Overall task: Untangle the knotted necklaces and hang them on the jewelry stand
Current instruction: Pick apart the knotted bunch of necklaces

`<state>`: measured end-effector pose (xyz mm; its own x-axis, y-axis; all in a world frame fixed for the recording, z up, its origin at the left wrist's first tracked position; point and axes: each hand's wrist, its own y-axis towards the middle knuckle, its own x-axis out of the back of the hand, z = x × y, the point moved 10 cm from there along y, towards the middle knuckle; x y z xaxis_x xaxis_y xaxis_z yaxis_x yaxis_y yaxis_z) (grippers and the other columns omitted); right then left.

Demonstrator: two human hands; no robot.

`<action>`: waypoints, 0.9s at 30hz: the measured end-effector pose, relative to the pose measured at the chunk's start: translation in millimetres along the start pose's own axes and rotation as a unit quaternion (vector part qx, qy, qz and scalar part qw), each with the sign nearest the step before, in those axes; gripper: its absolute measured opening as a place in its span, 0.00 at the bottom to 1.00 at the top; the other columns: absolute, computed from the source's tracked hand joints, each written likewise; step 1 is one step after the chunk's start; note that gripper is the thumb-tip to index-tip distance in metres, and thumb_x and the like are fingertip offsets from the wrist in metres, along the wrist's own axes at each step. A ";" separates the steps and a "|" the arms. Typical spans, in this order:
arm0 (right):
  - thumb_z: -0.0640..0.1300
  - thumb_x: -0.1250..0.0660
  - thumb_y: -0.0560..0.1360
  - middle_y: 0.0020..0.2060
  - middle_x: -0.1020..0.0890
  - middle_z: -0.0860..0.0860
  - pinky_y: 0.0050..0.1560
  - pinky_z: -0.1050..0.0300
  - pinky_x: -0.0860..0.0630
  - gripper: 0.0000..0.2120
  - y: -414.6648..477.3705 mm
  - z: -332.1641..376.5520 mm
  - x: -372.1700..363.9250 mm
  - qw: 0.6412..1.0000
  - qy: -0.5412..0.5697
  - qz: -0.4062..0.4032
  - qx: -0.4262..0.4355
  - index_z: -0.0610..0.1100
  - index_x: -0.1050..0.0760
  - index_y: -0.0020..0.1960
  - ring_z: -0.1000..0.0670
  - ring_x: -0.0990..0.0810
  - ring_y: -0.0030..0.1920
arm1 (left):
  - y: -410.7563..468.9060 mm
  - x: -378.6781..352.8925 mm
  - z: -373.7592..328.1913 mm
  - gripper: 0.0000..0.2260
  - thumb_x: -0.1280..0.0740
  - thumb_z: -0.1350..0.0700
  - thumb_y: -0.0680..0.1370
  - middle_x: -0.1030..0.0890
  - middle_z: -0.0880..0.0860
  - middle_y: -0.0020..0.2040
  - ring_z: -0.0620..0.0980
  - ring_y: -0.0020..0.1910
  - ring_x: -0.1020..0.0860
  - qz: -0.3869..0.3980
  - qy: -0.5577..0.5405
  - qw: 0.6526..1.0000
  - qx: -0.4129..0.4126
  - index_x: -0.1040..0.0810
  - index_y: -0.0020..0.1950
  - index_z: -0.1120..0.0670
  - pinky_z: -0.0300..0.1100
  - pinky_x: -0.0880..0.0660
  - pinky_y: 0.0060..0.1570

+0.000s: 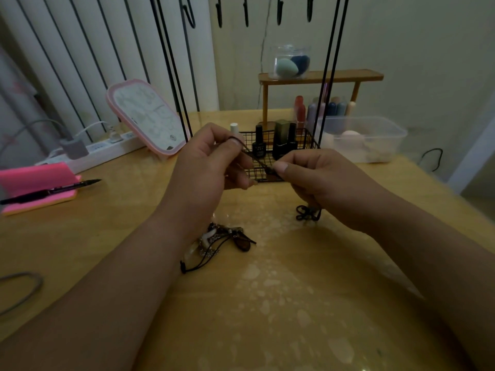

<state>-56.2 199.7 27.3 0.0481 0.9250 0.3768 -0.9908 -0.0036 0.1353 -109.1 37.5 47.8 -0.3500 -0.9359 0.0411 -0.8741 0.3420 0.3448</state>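
My left hand (211, 159) and my right hand (316, 178) are raised over the table, each pinching one end of a short stretch of black necklace cord (254, 159) held taut between them. A knotted black part of that cord (308, 212) hangs below my right hand onto the table. A tangled pile of necklaces (217, 242) with dark cords and pendants lies on the table under my left wrist. The black jewelry stand (174, 76) rises just behind my hands, its hooks (246, 12) at the top of the view.
A black wire basket (308, 137) at the stand's base holds nail polish bottles. A pink mirror (147, 116), a power strip (107, 148), pink notes with a pen (40, 188), a wooden shelf (321, 76) with a jar and a clear plastic box (364, 140) surround it.
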 end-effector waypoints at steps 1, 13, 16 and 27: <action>0.48 0.36 0.84 0.28 0.31 0.52 0.29 0.61 0.38 0.11 -0.4 0.6 -0.7 1.000 0.008 0.005 0.000 0.43 0.18 0.51 0.53 0.37 0.28 | 0.3 0.1 1.2 0.07 0.39 0.59 0.86 0.18 0.68 0.54 0.52 0.34 0.23 -0.002 -0.027 1.000 0.008 0.24 0.49 0.53 0.55 0.17 0.46; 0.46 0.38 0.84 0.30 0.36 0.51 0.28 0.56 0.44 0.12 -1.1 -5.6 -6.9 0.992 0.099 0.067 -0.036 0.46 0.15 0.56 0.51 0.39 0.29 | 1.5 -12.5 18.1 0.07 0.42 0.54 0.78 0.31 0.49 0.35 0.46 0.31 0.33 0.074 -0.376 0.911 0.151 0.31 0.40 0.52 0.39 0.27 0.32; 0.43 0.36 0.83 0.29 0.33 0.50 0.27 0.59 0.42 0.11 -1.8 -2.1 -4.7 0.995 0.075 0.063 -0.017 0.46 0.14 0.54 0.52 0.37 0.28 | 2.5 -9.1 18.6 0.08 0.42 0.54 0.80 0.34 0.48 0.33 0.45 0.29 0.35 0.076 -0.339 0.926 0.149 0.30 0.42 0.52 0.39 0.30 0.28; 0.38 0.38 0.83 0.30 0.32 0.49 0.27 0.61 0.41 0.09 -1.2 7.9 0.3 0.990 0.128 0.057 0.014 0.44 0.19 0.54 0.53 0.38 0.27 | -11.1 -41.0 30.4 0.10 0.32 0.51 0.81 0.18 0.55 0.45 0.47 0.29 0.32 0.167 -0.032 0.974 0.153 0.23 0.56 0.58 0.37 0.35 0.26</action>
<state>-53.9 197.0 34.4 -0.1014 0.9841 0.1461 -0.9837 -0.1211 0.1328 -95.2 74.7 13.8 -0.6432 -0.7645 0.0417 -0.7642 0.6444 0.0263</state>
